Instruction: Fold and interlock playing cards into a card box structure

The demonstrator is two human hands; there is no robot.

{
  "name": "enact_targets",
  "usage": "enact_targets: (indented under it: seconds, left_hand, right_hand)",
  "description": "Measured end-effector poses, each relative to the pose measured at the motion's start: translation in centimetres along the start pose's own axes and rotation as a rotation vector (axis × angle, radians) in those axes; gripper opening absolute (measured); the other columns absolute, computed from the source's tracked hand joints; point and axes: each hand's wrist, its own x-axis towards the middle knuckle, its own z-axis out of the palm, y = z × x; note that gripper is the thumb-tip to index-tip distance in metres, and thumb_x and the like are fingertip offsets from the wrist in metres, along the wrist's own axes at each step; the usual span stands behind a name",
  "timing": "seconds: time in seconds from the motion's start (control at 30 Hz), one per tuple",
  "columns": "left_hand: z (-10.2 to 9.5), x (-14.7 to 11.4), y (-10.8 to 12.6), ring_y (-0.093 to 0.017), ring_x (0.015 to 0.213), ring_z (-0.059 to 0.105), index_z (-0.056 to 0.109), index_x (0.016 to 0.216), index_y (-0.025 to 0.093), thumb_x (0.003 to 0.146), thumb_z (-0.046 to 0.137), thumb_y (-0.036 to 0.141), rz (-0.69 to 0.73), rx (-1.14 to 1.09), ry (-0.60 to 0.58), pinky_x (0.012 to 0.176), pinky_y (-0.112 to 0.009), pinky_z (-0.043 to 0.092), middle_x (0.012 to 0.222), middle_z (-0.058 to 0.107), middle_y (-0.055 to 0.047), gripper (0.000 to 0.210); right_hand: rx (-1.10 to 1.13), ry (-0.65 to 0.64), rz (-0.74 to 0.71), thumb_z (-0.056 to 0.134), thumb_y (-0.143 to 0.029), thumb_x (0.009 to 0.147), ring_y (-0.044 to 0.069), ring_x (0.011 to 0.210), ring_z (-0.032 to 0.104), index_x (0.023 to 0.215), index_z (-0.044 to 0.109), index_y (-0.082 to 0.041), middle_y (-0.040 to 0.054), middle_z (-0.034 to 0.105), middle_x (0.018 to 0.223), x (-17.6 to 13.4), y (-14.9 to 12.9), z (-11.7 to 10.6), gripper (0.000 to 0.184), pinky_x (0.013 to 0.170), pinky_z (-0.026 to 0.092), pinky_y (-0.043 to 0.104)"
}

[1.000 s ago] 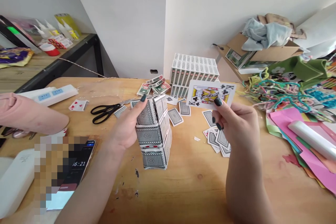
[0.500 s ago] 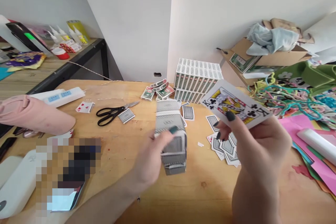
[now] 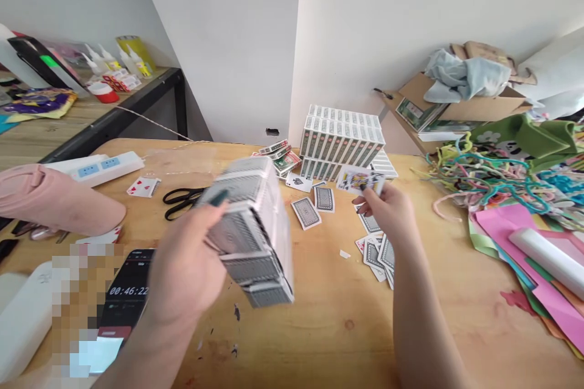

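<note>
My left hand [image 3: 191,261] is closed round a blocky bundle of playing cards [image 3: 246,237] with grey patterned backs, lifted over the table and slightly blurred. My thumb lies across its top. Between the thumb and fingers of my right hand [image 3: 387,206] is a king playing card [image 3: 358,180], held face up near the stacked card boxes. Below that hand are loose face-down cards [image 3: 376,252], partly hidden by my wrist. Two more grey-backed cards [image 3: 306,213] and an ace of spades [image 3: 299,182] lie between my hands.
Stacked card boxes [image 3: 342,140] stand by the wall. Black scissors [image 3: 180,200] sit behind my left hand. To the left are a pink pouch [image 3: 59,200], a power strip [image 3: 98,170] and a phone [image 3: 128,285]. Tangled cords [image 3: 483,170] and coloured paper [image 3: 515,249] cover the right side.
My right hand has moved forward and left with the king, lowering it toward the boxes. My left hand has shifted left, turning the card bundle and showing its pale side.
</note>
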Motion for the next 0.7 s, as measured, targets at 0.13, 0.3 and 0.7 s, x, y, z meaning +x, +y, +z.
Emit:
enact_targets:
  seconds: [0.13, 0.3, 0.7]
  left_hand:
    - [0.3, 1.1, 2.3, -0.022, 0.1, 0.063, 0.072, 0.089, 0.015, 0.074, 0.061, 0.018, 0.187, -0.121, 0.217, 0.089, -0.032, 0.052, 0.094, 0.073, -0.005, 0.018]
    - [0.3, 1.4, 2.5, -0.022, 0.099, 0.065, 0.072, 0.09, 0.014, 0.076, 0.059, 0.018, 0.145, -0.143, 0.222, 0.091, -0.033, 0.053, 0.09, 0.074, -0.004, 0.019]
    - [-0.3, 1.9, 2.4, -0.024, 0.099, 0.066, 0.072, 0.085, 0.015, 0.074, 0.062, 0.019, 0.073, -0.122, 0.194, 0.089, -0.033, 0.054, 0.083, 0.075, -0.003, 0.015]
  right_hand:
    - [-0.293, -0.054, 0.118, 0.052, -0.026, 0.08, 0.019, 0.054, 0.066, 0.085, 0.06, -0.016, 0.0068, 0.069, 0.066, 3.0, 3.5, 1.6, 0.013, 0.06, 0.052, 0.032]
    - [-0.514, 0.057, 0.113, 0.055, -0.032, 0.079, 0.035, 0.083, 0.066, 0.131, 0.041, -0.01, 0.0179, 0.068, 0.084, 2.3, 3.6, 3.3, 0.057, 0.073, 0.046, 0.047]
    - [-0.153, -0.272, -0.105, 0.069, -0.023, 0.063, 0.037, 0.125, 0.037, 0.123, 0.048, -0.017, 0.0165, 0.054, 0.126, -1.1, 3.2, 9.9, 0.063, 0.105, 0.026, 0.054]
